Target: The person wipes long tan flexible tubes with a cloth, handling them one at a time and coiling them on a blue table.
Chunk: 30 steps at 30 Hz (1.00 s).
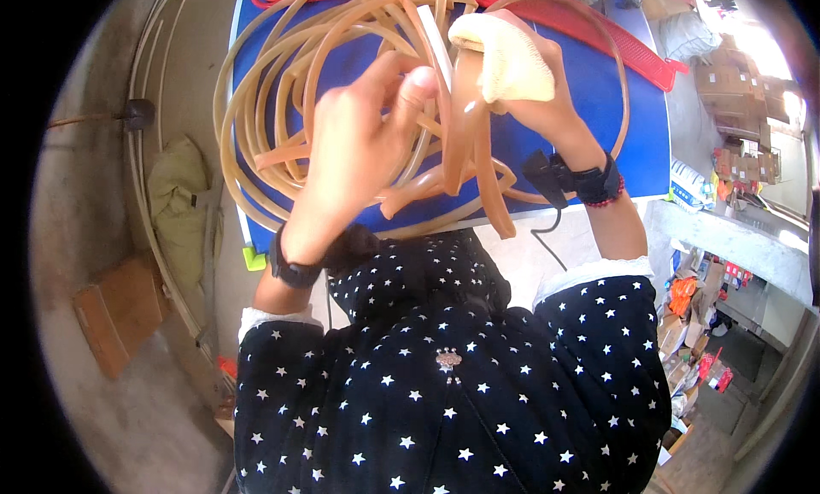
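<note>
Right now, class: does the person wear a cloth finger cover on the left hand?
No: the cream cloth cover sits on the right hand; the left hand is bare.

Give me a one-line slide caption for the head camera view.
Left hand and cloth-wrapped right hand hold tan rubber strips above a blue table.

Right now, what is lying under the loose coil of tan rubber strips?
Under the tan rubber strips lies a blue table. A red perforated mat crosses its far edge. Both hands cover the middle, so that part stays hidden.
</note>
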Tool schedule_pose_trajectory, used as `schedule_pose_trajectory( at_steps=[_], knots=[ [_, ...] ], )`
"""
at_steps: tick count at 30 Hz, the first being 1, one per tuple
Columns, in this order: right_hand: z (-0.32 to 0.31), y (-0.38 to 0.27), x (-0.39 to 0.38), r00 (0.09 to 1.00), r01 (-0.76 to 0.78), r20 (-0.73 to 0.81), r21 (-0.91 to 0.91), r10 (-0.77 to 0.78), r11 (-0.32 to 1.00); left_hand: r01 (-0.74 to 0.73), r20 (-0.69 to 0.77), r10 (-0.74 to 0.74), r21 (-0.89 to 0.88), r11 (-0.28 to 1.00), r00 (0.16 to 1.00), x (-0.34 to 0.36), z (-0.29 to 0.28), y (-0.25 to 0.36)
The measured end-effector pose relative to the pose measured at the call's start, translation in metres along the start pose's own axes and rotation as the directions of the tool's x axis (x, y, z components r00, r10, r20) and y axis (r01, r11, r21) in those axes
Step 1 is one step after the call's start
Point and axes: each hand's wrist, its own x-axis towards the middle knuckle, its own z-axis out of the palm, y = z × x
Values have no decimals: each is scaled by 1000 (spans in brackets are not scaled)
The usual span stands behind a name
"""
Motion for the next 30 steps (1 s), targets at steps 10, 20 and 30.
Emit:
schedule_pose_trajectory(
  at_steps=[10, 20, 30],
  knots=[
    [44, -9, -19, 980, 8, -197, 124, 16, 992, 16, 0, -16, -65, 998, 1000, -14, 37, -1],
    [72, 13, -43, 960, -80, -241, 251, 142, 965, 239, 126, -236, -12, 971, 964, -26, 38, 3],
    [94, 19, -64, 966, -251, 16, 297, 258, 921, 280, 102, -271, -76, 957, 957, -47, 25, 7]
  ],
)
